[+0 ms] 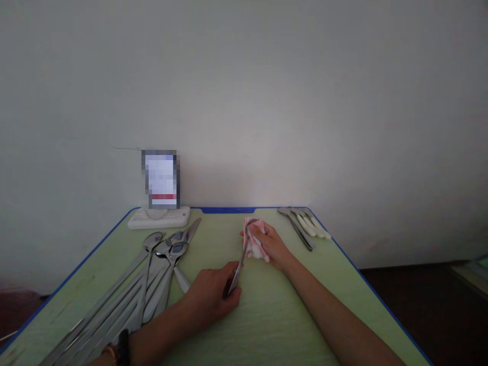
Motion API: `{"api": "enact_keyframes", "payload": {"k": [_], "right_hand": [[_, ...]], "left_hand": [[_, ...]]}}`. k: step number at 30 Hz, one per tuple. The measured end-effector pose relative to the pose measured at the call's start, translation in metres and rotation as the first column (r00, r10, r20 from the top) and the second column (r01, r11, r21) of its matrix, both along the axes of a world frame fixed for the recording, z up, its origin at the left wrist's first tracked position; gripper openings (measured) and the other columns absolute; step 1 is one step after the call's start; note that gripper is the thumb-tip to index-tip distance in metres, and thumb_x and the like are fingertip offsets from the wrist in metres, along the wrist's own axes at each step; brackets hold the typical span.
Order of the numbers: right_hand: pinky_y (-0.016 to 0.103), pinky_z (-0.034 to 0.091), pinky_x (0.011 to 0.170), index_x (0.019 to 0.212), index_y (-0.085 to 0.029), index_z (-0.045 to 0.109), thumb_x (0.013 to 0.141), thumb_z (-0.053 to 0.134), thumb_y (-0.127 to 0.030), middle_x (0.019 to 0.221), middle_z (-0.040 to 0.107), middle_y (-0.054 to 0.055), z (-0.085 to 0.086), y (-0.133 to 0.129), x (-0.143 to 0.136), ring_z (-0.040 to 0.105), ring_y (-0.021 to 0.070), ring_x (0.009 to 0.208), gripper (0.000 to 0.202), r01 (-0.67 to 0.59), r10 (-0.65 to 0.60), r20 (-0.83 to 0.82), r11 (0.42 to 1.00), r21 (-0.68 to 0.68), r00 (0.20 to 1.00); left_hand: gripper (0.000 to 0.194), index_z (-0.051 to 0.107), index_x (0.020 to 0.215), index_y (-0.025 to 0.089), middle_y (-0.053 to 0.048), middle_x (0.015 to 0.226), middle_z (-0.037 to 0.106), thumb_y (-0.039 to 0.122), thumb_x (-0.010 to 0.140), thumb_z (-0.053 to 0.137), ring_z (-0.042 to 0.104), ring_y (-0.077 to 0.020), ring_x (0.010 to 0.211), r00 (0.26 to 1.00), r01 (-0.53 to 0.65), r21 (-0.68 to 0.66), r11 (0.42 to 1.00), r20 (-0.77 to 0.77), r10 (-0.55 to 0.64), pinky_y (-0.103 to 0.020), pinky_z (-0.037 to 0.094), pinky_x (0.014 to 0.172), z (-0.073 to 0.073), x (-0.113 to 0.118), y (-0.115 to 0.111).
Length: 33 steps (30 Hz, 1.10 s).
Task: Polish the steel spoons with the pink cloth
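My left hand (219, 290) is closed round the handle of a metal spoon (242, 258), which slants up and away over the middle of the table. At the spoon's far end, my right hand (271, 244) pinches a pink and white cloth (256, 248) against the bowl. The cloth lies behind and around the bowl, so part of the bowl is covered. Left of my left hand lies a pile of long metal cutlery (143, 284), spoons and a knife among it, partly hidden by my forearm.
The green table (274, 315) has a blue edge and meets a pale wall. A lit, blurred phone (162, 180) stands in a white base (158, 218) at the back left. At the back right lie a metal spoon (297, 229) and several white-handled utensils (310, 223).
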State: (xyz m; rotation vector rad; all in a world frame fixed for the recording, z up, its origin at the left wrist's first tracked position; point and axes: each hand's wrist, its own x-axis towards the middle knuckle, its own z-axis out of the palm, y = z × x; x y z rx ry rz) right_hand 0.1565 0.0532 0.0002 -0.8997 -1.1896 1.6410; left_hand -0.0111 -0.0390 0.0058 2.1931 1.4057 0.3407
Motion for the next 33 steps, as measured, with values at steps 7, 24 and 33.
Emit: {"api": "enact_keyframes", "payload": {"k": [7, 24, 33], "right_hand": [[0.026, 0.049, 0.054, 0.086, -0.018, 0.059, 0.068, 0.068, -0.039, 0.078, 0.068, 0.002, -0.002, 0.001, 0.001, 0.059, 0.0123, 0.058, 0.029, 0.016, -0.017, -0.012, 1.000, -0.016, 1.000], [0.024, 0.046, 0.041, 0.076, -0.016, 0.059, 0.075, 0.059, -0.049, 0.057, 0.063, -0.001, -0.004, 0.002, 0.003, 0.056, 0.0121, 0.042, 0.033, -0.038, 0.033, 0.064, 0.996, 0.080, 0.997], [0.027, 0.048, 0.044, 0.070, -0.014, 0.063, 0.077, 0.050, -0.059, 0.059, 0.067, 0.006, -0.001, -0.014, -0.020, 0.058, 0.0151, 0.045, 0.047, 0.152, -0.152, 0.001, 0.988, -0.039, 0.988]], "left_hand": [[0.029, 0.051, 0.108, 0.020, -0.002, 0.075, 0.066, 0.026, 0.081, 0.043, 0.061, -0.0169, 0.065, 0.999, -0.023, -0.006, 1.000, 0.031, 0.023, -0.023, 0.039, 0.060, 0.001, 0.000, 0.000], [0.038, 0.040, 0.124, 0.017, -0.007, 0.087, 0.067, 0.031, 0.092, 0.026, 0.063, -0.0206, 0.078, 0.992, 0.005, -0.027, 1.000, 0.126, -0.001, -0.028, 0.043, 0.070, 0.000, -0.005, 0.000], [0.039, 0.040, 0.124, 0.014, -0.006, 0.076, 0.065, 0.031, 0.092, 0.025, 0.061, -0.0192, 0.064, 0.996, -0.017, -0.028, 0.999, 0.084, 0.019, -0.026, 0.039, 0.060, 0.004, -0.003, 0.000]]}}
